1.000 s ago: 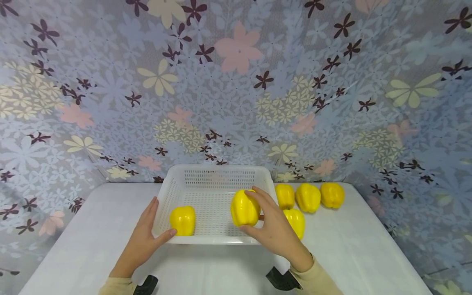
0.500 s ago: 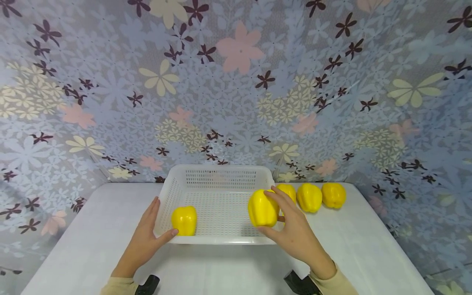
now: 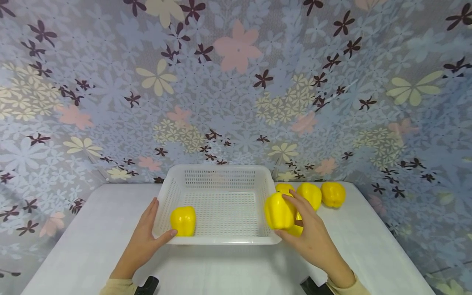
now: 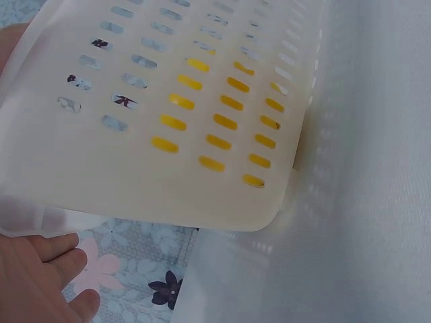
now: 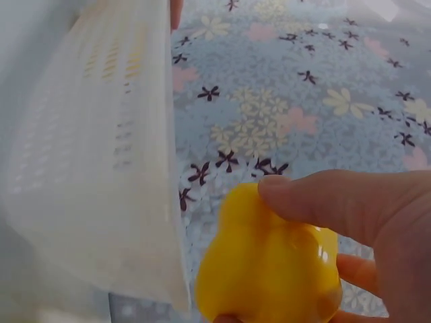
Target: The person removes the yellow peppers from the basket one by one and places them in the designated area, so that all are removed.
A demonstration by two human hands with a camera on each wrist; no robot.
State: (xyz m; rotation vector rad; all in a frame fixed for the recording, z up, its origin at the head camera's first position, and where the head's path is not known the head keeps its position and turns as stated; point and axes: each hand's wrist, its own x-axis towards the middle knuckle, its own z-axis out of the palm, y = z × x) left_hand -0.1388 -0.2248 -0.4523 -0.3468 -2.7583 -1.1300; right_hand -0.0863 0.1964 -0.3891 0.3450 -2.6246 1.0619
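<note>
In the head view a white plastic basket (image 3: 228, 240) with slotted walls stands on the table. One yellow bell pepper (image 3: 183, 221) lies in its front left corner and shows through the slots in the left wrist view. My left hand (image 3: 141, 239) holds the basket's left front corner, thumb over the front rim and fingers along the left side. My right hand (image 3: 313, 237) grips another yellow bell pepper (image 5: 269, 262) between thumb and fingers, over the basket's right rim. Behind that hand, more yellow bell peppers are partly hidden.
Right of the basket, yellow bell peppers stand in a back row, including the rightmost pepper (image 3: 333, 194). The white-covered table (image 3: 368, 250) meets a flower-patterned cloth (image 3: 236, 102) at the back and sides.
My right hand has carried the yellow bell pepper rightward, from over the basket's inside to its right rim. The left hand, the basket and the pepper inside have stayed in place.
</note>
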